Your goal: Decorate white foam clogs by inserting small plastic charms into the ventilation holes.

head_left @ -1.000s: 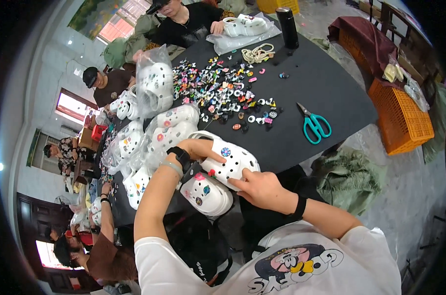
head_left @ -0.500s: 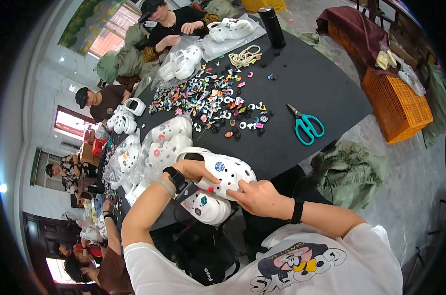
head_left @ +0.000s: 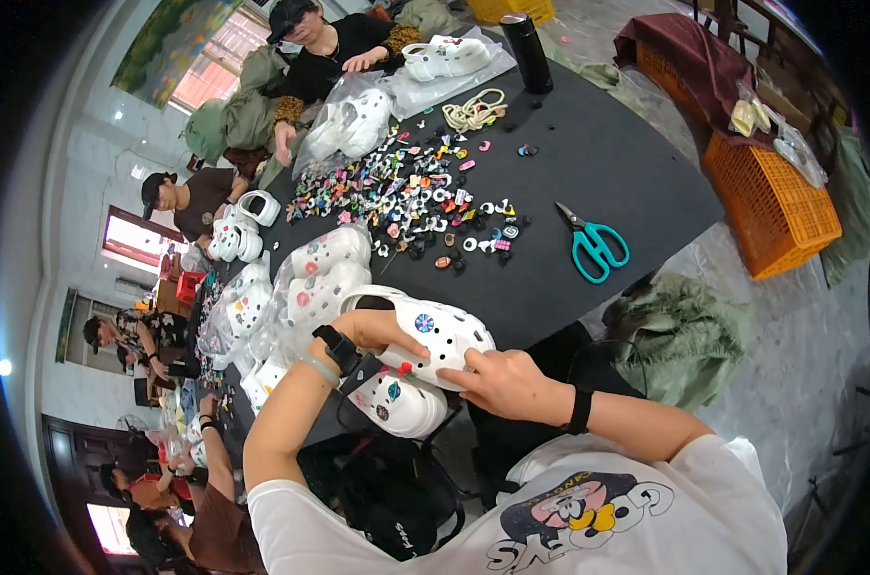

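Observation:
A white clog (head_left: 465,333) with holes in its upper lies tilted at the table's near edge, a round blue charm (head_left: 423,323) fixed in it. My left hand (head_left: 382,332) is wrapped over its near side, the thumb lying on the upper close to a small red charm (head_left: 405,367). At the toe's near rim my right hand (head_left: 513,383) grips with bent fingers, the index tip pressed on the upper; whatever lies under the fingertips is hidden. Just below sits a second white clog (head_left: 414,406) bearing several charms, partly covered by my left wrist.
Loose colourful charms (head_left: 387,196) are heaped across the black table (head_left: 617,172). Teal-handled scissors (head_left: 600,251) lie to the right. Bagged white clogs (head_left: 324,268) crowd the left. A black bottle (head_left: 528,57) and a cord bundle (head_left: 473,110) stand farther back. Co-workers sit along the table.
My hands keep almost the same hold on the clog, with only slight finger movement. Across the table, a person's hands have parted, one reaching down beside the bagged clogs.

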Demonstrator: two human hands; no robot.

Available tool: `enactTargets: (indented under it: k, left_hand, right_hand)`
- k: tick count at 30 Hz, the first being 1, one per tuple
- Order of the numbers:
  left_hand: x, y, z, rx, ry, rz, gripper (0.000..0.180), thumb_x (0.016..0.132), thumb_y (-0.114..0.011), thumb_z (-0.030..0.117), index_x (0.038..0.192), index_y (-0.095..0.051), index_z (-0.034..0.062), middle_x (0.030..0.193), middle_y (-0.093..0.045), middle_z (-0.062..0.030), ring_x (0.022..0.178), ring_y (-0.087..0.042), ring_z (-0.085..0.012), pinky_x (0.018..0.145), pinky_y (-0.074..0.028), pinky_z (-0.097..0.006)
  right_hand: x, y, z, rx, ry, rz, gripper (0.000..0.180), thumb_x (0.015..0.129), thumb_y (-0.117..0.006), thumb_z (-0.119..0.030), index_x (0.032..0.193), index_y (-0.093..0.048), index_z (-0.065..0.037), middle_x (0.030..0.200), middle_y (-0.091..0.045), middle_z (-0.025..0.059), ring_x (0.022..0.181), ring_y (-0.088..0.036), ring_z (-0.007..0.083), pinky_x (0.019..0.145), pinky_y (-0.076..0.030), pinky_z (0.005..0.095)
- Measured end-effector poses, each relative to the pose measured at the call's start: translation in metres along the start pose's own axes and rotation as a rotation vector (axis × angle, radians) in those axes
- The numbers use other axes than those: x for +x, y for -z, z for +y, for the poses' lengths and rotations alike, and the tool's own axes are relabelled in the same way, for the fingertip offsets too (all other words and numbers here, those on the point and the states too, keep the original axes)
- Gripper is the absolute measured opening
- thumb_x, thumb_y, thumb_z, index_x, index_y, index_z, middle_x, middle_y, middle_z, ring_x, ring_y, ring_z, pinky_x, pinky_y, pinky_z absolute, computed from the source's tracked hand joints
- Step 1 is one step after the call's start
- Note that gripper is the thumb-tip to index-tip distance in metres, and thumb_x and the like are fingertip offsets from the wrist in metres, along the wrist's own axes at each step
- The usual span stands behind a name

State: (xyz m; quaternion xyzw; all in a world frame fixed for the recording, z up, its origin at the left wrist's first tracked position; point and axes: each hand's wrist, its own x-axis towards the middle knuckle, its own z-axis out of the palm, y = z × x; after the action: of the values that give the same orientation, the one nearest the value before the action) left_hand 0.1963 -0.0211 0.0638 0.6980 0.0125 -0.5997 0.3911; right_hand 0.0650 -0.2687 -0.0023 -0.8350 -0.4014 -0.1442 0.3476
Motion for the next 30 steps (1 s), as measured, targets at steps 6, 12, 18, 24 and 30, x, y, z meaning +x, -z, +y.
enactTargets:
  k: [6, 12, 18, 24, 30]
  left_hand:
    - [0.001, 0.003, -0.001, -0.12, 0.034, -0.037, 0.056, 0.079, -0.079, 0.002, 0.131, -0.057, 0.0022, 0.123, -0.067, -0.0094, 0.106, -0.065, -0.018, 0.094, -0.053, -0.034]
    - [0.0, 0.004, -0.007, -0.032, -0.056, -0.031, 0.054, 0.08, -0.08, 0.008, 0.13, -0.058, 0.0027, 0.122, -0.067, -0.0082, 0.11, -0.063, -0.0182, 0.095, -0.051, -0.035]
    - [-0.027, 0.029, -0.008, 0.003, -0.102, 0.134, 0.031, 0.084, -0.076, 0.01, 0.111, -0.064, 0.0013, 0.101, -0.067, -0.004, 0.088, -0.062, -0.0132, 0.074, -0.051, -0.027]
    - [-0.068, 0.017, 0.011, -0.177, -0.434, 0.605, 0.014, 0.096, -0.063, 0.017, 0.092, -0.062, 0.0045, 0.075, -0.052, 0.0033, 0.066, -0.047, -0.0071, 0.06, -0.038, -0.023]
    - [-0.033, -0.102, 0.018, 0.3, -0.765, 0.825, 0.031, 0.095, -0.062, 0.015, 0.123, -0.053, 0.0026, 0.103, -0.055, -0.0049, 0.088, -0.051, -0.0131, 0.076, -0.043, -0.025]
  right_hand:
    - [-0.002, 0.001, -0.002, 0.001, -0.034, -0.013, 0.05, 0.078, -0.076, -0.023, 0.125, -0.058, -0.022, 0.089, -0.053, 0.006, 0.067, -0.065, 0.0194, 0.051, -0.052, 0.0328]
    - [-0.003, -0.002, -0.004, -0.018, -0.047, 0.002, 0.056, 0.077, -0.077, -0.026, 0.129, -0.054, -0.026, 0.087, -0.05, 0.0038, 0.066, -0.064, 0.0188, 0.05, -0.048, 0.0323]
    - [0.0, -0.003, -0.003, 0.004, -0.051, -0.004, 0.053, 0.078, -0.076, -0.026, 0.127, -0.054, -0.026, 0.088, -0.052, 0.0045, 0.068, -0.065, 0.0198, 0.05, -0.05, 0.0343]
    - [0.001, 0.001, 0.003, 0.073, -0.08, -0.065, 0.049, 0.083, -0.073, -0.026, 0.128, -0.054, -0.023, 0.09, -0.053, 0.0065, 0.072, -0.067, 0.0229, 0.055, -0.052, 0.0341]
    - [0.015, 0.022, 0.025, 1.644, -0.664, -0.327, 0.047, 0.104, -0.046, -0.047, 0.134, -0.052, -0.011, 0.084, -0.048, -0.0022, 0.066, -0.039, 0.0078, 0.055, -0.031, 0.0234]
